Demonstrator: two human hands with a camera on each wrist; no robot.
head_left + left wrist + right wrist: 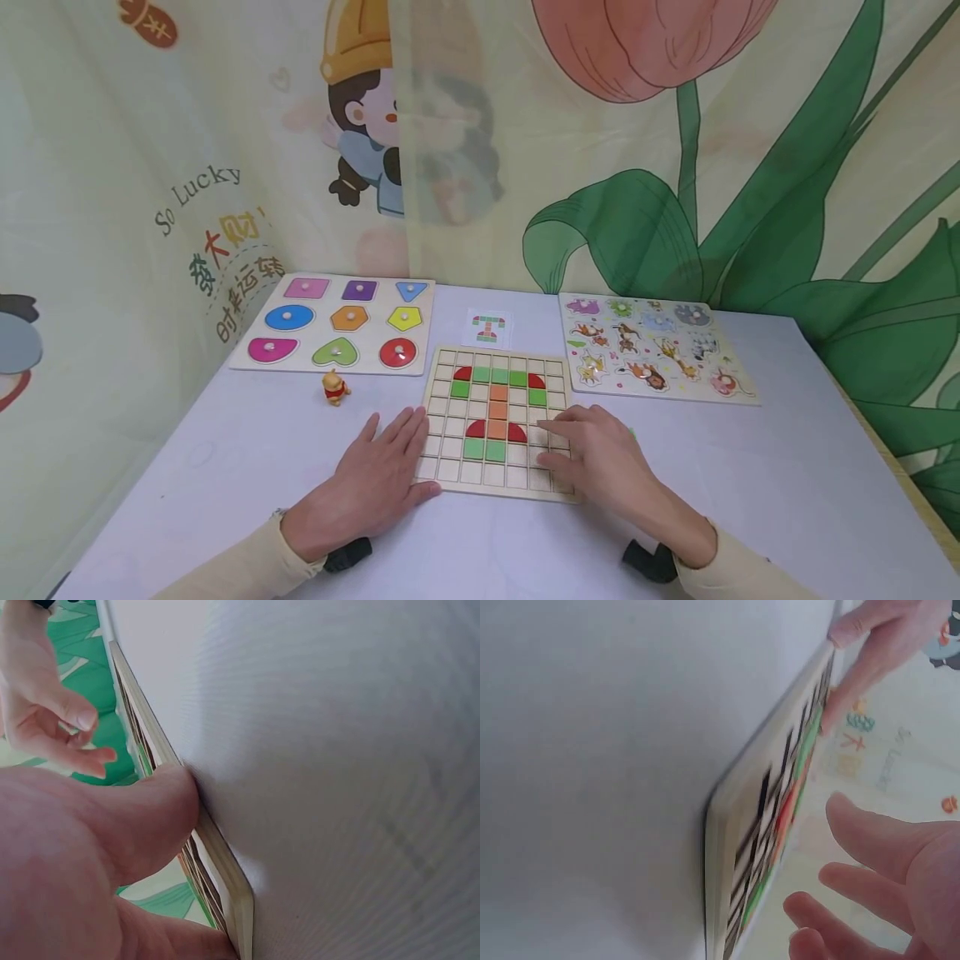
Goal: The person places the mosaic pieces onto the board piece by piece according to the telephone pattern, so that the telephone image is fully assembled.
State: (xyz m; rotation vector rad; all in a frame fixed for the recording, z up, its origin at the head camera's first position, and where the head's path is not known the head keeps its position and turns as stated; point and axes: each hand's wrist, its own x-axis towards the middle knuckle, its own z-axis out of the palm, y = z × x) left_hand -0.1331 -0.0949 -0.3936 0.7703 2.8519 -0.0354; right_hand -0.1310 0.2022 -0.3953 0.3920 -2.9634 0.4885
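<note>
A square wooden grid board (450,471) lies flat on the table. In its cells sit red quarter-circle pieces (476,429), light and darker green squares (495,451), and a column of orange squares (498,410). My left hand (375,471) rests at the board's left edge, fingers extended; its thumb (169,802) touches the near edge in the left wrist view. Over the board's right side hovers my right hand (607,450), thumb and fingers apart. Nothing shows between those fingers (870,896) in the right wrist view. Behind the board lies a small pattern card (489,328).
At the back left is a shape puzzle board (258,364) with knobbed pieces. An animal puzzle board (600,385) lies at the back right. A small bear figurine (334,388) stands left of the grid board. Something green (632,433) peeks out behind my right hand.
</note>
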